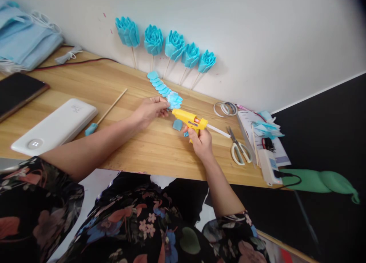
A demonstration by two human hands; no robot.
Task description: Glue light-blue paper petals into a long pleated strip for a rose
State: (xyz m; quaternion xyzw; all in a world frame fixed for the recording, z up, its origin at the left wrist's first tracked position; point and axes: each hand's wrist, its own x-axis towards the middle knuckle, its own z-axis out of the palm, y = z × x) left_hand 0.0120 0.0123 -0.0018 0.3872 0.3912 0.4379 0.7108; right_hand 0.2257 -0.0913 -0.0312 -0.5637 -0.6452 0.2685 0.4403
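Glue gun (190, 120), gripped in the right hand (201, 142) over the table (137, 148), noses against blue petals (174, 100) pinched by the left hand (150, 109); fingertips (165, 109) sit close enough to risk burns.

You're sitting at a home craft table (143, 148): a wooden top against a white wall, where finished blue paper flowers (168, 45) lean, with scissors (240, 148), rolls of tape (225, 109) and a stack of face masks (23, 34) lying around.
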